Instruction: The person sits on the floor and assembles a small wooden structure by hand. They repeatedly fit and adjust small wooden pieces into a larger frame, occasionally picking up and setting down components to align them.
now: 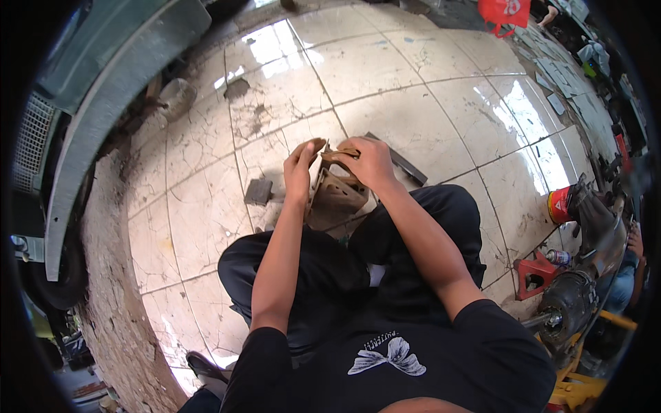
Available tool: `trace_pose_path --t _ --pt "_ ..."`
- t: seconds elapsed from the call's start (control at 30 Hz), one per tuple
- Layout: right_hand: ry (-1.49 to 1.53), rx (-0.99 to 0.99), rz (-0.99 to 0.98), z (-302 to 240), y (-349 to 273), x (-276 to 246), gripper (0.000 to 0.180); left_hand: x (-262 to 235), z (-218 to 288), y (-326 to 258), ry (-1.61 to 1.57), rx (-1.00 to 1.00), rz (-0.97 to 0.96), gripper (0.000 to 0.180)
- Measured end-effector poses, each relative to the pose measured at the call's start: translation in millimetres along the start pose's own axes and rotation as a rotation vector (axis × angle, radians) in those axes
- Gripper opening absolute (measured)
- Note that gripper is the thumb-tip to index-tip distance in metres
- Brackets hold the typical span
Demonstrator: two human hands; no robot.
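1. A floor of large pale glossy tiles (427, 89) is spreading out ahead, cracked and stained in places, with daylight glaring off it
2. A curved grey metal panel (103, 103) is arching along the left, with rough bare concrete below it
3. A rusty machine part (585, 261) is lying at the right, with a red stand (533, 275) and a small can (559, 257) just beside it
4. A small dark metal block (259, 191) and a flat dark bar (403, 162) are resting on the tiles near the hands
5. The person is sitting with knees drawn up, both forearms reaching forward
6. The left hand (301, 168) is curling around the top left edge of a brown rusty metal bracket (336, 196)
7. The right hand (372, 164) is closing over the bracket's top right
8. The bracket is standing on the floor between the knees
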State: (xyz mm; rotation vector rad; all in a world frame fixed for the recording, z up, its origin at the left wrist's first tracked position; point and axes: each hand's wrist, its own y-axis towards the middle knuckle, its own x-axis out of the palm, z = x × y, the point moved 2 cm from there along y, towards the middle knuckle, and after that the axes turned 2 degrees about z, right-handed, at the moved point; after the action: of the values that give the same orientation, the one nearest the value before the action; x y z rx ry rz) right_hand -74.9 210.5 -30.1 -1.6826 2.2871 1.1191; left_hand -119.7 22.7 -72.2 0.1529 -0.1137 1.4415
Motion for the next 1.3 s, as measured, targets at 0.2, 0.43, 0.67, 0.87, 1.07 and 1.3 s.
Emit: trace_pose_path --t 0.2,0.43,0.67,0.87,1.07,1.3 --pt "0.368 0.102 0.066 -12 -2 -30 0.015 3 75 -45 0.246 0.227 -0.148 0.03" --pt "0.951 0.138 -0.107 -70 -41 -53 0.016 29 121 -97 0.286 0.256 -0.202 0.039" --pt "0.862 0.063 -0.011 -152 -27 -141 0.026 81 213 -149 0.253 0.476 -0.329 0.056" --pt "0.667 0.017 -0.21 -157 4 -174 0.03 97 270 -161 0.872 0.663 -0.254 0.085" --pt "0.634 0.337 -0.027 11 -12 -104 0.021 73 189 -75 0.899 0.641 -0.273 0.064" --pt "0.226 0.546 -0.058 72 -62 -60 0.023 6 49 -22 0.348 0.106 -0.192 0.055"
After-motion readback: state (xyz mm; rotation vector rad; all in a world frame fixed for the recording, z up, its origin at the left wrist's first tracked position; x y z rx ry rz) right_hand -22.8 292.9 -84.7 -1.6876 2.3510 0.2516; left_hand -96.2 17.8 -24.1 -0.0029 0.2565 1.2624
